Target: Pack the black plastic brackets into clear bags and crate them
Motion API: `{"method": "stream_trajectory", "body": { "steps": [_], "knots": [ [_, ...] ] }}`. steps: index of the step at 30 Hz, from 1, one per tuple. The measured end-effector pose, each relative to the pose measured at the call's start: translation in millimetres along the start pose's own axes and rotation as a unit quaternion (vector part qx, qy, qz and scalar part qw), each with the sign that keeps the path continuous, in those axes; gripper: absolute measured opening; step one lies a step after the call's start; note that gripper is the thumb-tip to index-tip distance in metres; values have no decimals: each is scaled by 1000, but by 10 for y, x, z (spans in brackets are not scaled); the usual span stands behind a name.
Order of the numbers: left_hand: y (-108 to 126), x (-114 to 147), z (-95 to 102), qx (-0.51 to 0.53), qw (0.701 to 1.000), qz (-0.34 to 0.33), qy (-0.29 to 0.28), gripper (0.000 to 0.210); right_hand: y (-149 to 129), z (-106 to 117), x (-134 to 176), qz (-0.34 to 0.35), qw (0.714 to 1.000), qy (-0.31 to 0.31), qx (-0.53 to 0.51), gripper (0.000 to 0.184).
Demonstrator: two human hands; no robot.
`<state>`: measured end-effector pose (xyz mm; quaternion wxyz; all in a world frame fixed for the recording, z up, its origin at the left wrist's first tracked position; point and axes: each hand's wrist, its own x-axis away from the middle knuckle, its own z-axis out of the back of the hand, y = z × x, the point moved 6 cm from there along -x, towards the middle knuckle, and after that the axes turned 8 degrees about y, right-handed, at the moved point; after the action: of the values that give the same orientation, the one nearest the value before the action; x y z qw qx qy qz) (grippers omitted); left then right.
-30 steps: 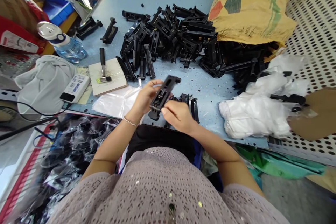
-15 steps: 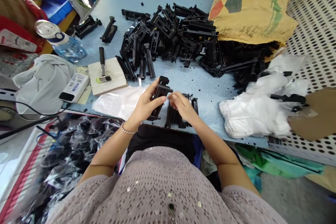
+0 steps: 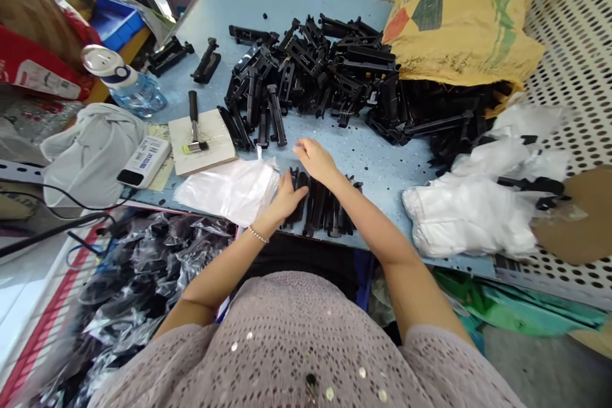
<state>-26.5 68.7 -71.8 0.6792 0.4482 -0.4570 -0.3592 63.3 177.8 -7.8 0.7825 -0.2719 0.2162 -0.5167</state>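
My left hand (image 3: 287, 196) is closed around a long black plastic bracket (image 3: 300, 209) that lies at the left end of a short row of similar brackets (image 3: 335, 220) by the table's near edge. Its fingers partly cover that bracket. Just beyond the row, my right hand (image 3: 316, 162) hovers over the blue table (image 3: 377, 169), fingers loosely bent and nothing visible in them. My right forearm hides part of the row. Farther back lies a big jumbled heap of black brackets (image 3: 306, 60).
An open yellow sack (image 3: 459, 19) with black parts stands at the back right. White plastic bags (image 3: 468, 217) lie right. On the left are a flat bag (image 3: 229, 191), a brush-like tool (image 3: 194, 121) on a board (image 3: 217, 137), a white box (image 3: 146, 162) and a water bottle (image 3: 124, 83).
The bracket held up in my left hand has come down to the left end of the row. My right hand has moved away from it, forward and slightly left.
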Motion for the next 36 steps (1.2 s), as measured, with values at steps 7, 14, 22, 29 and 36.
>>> {"method": "stream_trajectory", "body": {
  "steps": [7, 14, 22, 29, 36],
  "knots": [
    [-65, 81, -60, 106, 994, 6, -19, 78, -148, -336, -843, -123, 989, -1, -77, 26],
    [564, -233, 394, 396, 918, 10, -7, 58, -17, -283, 279, -187, 863, -207, -423, 37],
    [788, 319, 124, 294, 947, 7, -131, 34, -191, 644, 608, 81, 979, 93, -161, 52],
    [805, 268, 186, 336, 936, 44, -93, 40, -368, 411, 779, 85, 967, -41, -238, 58],
    [882, 240, 263, 358, 927, 55, -96, 37, -597, 340, 1292, 306, 951, -22, -23, 31]
  ]
}}
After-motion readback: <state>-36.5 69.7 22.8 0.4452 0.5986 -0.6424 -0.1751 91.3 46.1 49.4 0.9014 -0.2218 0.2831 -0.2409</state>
